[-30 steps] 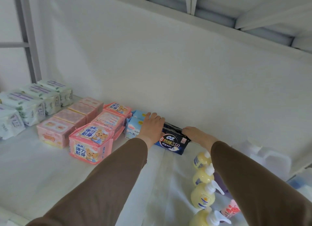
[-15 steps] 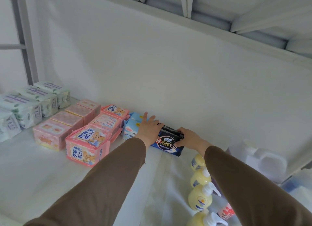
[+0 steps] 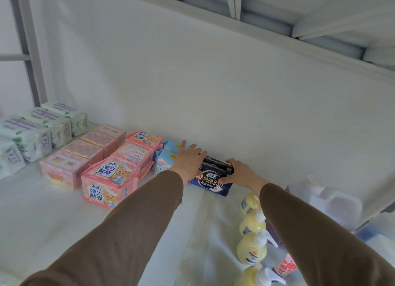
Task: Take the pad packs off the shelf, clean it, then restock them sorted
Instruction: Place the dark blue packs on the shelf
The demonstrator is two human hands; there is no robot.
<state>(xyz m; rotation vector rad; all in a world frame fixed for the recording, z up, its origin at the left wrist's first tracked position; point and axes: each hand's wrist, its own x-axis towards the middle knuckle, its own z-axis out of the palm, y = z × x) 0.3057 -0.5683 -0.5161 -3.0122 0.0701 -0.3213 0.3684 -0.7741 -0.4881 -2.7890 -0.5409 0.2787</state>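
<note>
Pad packs stand in sorted rows on the white shelf (image 3: 42,217), running back toward the rear wall. Dark navy pack (image 3: 211,180) lies at the back, just beside the light blue packs (image 3: 165,160). Your left hand (image 3: 188,160) lies flat on top of the navy pack's left end, fingers straight and spread, reaching over the blue packs' edge; grip open, pressing only. Your right hand (image 3: 240,172) grips the navy pack's right end, fingers curled over the top edge, thumb on the front face.

To the left of the blue packs: a row of pink bear-print packs (image 3: 109,179), then a row of pale pink packs (image 3: 64,171), touching side by side. Farther left, white-and-green packs (image 3: 34,134) in a line near the shelf upright.

Right foreground: yellow pump bottles (image 3: 252,246) in a row under your right forearm, a small pink bottle (image 3: 285,265) beside them, translucent white jugs (image 3: 333,200) behind.
</note>
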